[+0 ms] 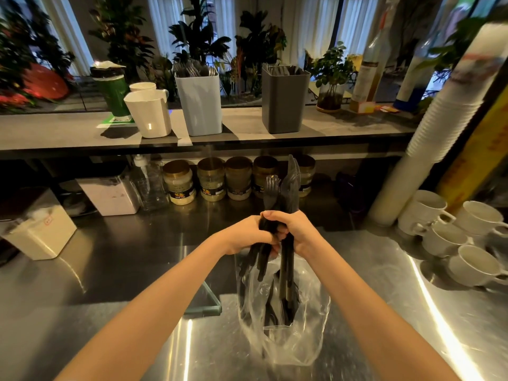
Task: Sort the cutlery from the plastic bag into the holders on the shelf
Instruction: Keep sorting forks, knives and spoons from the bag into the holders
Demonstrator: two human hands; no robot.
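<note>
Hands: left hand [246,235], right hand [298,231], both clasping cutlery bundle [291,185]
Axis: upright, over plastic bag [302,325]
Grey holder [284,105]: straight ahead, higher up

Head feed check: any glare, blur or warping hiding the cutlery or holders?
Head view: glare streaks on the steel counter; wide-angle warping bows the shelf, and the cup stack at the right edge is blurred; the black cutlery is dim against the shadowed space under the shelf; the blue holder and grey holder show clearly.
</note>
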